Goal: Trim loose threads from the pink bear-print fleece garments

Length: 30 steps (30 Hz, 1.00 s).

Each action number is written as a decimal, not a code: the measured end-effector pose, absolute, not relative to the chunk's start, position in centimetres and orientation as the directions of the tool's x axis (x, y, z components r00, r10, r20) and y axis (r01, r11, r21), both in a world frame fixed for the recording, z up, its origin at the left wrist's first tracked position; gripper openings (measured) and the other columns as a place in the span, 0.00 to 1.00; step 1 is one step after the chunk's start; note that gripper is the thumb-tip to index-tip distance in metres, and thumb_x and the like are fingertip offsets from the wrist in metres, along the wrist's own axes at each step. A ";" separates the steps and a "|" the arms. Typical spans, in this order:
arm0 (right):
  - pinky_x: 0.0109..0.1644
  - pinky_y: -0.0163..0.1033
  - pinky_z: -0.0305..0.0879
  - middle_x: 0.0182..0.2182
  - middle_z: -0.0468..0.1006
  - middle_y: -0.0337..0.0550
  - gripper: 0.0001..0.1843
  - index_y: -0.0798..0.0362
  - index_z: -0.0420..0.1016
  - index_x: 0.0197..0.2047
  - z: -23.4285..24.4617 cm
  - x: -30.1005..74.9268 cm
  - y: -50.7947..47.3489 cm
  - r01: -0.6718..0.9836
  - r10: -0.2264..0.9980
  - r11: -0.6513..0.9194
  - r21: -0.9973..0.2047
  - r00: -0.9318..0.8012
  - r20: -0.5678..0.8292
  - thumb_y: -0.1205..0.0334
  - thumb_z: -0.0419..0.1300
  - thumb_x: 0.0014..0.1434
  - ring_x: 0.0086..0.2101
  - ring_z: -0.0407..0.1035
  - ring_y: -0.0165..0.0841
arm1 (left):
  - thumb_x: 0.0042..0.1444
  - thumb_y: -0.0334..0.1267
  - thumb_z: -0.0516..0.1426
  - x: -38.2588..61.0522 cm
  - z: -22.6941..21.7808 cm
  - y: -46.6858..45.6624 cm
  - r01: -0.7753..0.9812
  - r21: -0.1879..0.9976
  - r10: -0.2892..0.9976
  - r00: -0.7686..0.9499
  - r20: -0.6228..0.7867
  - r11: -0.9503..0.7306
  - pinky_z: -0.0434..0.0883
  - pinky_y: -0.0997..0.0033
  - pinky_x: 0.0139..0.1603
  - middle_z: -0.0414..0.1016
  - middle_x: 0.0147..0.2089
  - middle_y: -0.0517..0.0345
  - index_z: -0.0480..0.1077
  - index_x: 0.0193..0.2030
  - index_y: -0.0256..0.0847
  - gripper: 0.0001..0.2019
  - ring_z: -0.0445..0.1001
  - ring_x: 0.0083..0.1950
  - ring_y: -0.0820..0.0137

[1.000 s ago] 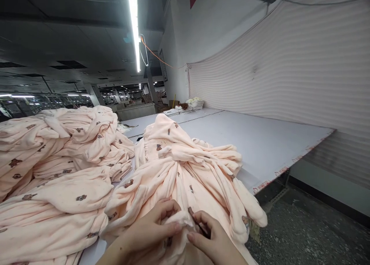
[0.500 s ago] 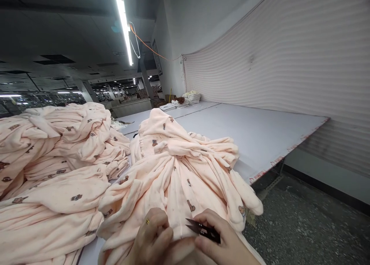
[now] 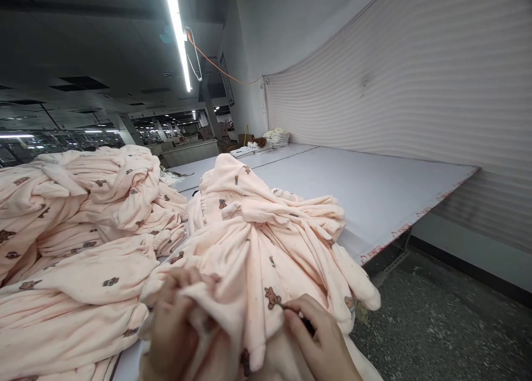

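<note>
A pale pink plush garment (image 3: pixel 266 226) with small brown bear prints lies bunched in front of me. My left hand (image 3: pixel 173 323), blurred by motion, is closed on a fold of it and holds that fold up. Closed around dark thread snips (image 3: pixel 308 327), my right hand (image 3: pixel 322 342) rests against the garment's near edge. Its fingers cover most of the snips, with only the dark tip and part of the body showing. Between the two hands the cloth hangs in a raised fold.
A large heap of matching pink garments (image 3: pixel 91 220) fills the left side. The light table (image 3: pixel 366 187) stretches away to the right, its edge marked with red-printed tape. Folded cloth stacks (image 3: pixel 276 138) sit at its far end. A striped sheet (image 3: pixel 399 93) hangs along the wall.
My left hand has moved left and up, lifting a fold of the garment. My right hand has stayed close to its place, and the snips have turned mostly out of sight.
</note>
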State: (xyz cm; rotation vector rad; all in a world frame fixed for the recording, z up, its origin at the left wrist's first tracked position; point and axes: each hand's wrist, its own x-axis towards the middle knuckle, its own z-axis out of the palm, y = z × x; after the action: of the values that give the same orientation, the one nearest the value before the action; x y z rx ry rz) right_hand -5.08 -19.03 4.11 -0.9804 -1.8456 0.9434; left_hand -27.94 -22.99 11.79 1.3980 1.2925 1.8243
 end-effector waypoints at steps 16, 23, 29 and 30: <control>0.40 0.35 0.63 0.27 0.67 0.35 0.08 0.51 0.65 0.31 1.3 -5.4 -17.7 -0.021 0.961 0.131 -0.991 -0.242 0.132 0.59 0.60 0.53 0.33 0.66 0.33 | 0.61 0.33 0.43 -35.8 15.6 -19.4 0.957 -0.262 0.917 0.210 0.340 -0.122 0.65 0.67 0.33 0.68 0.32 0.56 0.65 0.32 0.39 0.11 0.70 0.31 0.65; 0.40 0.35 0.63 0.29 0.67 0.36 0.03 0.51 0.64 0.33 1.4 -8.8 -17.6 -0.191 0.953 0.116 -0.975 -0.256 0.163 0.66 0.56 0.53 0.34 0.66 0.33 | 0.56 0.25 0.50 -29.0 10.7 -21.1 0.802 -0.152 0.735 0.592 0.329 -0.578 0.58 0.58 0.57 0.74 0.49 0.56 0.66 0.48 0.45 0.16 0.68 0.53 0.62; 0.35 0.34 0.61 0.31 0.68 0.36 0.06 0.49 0.61 0.38 1.9 -9.2 -17.4 -0.191 0.932 0.187 -0.964 -0.275 0.235 0.65 0.53 0.56 0.31 0.67 0.32 | 0.54 0.31 0.51 -23.8 9.2 -21.5 0.864 0.491 0.987 0.042 0.154 -0.113 0.62 0.66 0.37 0.70 0.34 0.58 0.64 0.35 0.42 0.04 0.68 0.37 0.64; 0.33 0.34 0.60 0.31 0.68 0.35 0.06 0.49 0.62 0.39 2.1 -8.9 -17.2 -0.135 0.926 0.235 -0.963 -0.269 0.264 0.66 0.53 0.56 0.30 0.66 0.31 | 0.53 0.29 0.49 -23.9 9.1 -21.3 0.825 0.559 0.990 0.004 0.144 -0.084 0.62 0.67 0.36 0.70 0.33 0.59 0.64 0.35 0.43 0.06 0.68 0.36 0.65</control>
State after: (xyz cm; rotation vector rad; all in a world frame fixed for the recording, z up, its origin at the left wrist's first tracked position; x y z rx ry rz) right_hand -8.94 -17.19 2.08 -0.7944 -1.4480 1.2625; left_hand -23.88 -21.31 9.10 1.9708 1.8776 0.7344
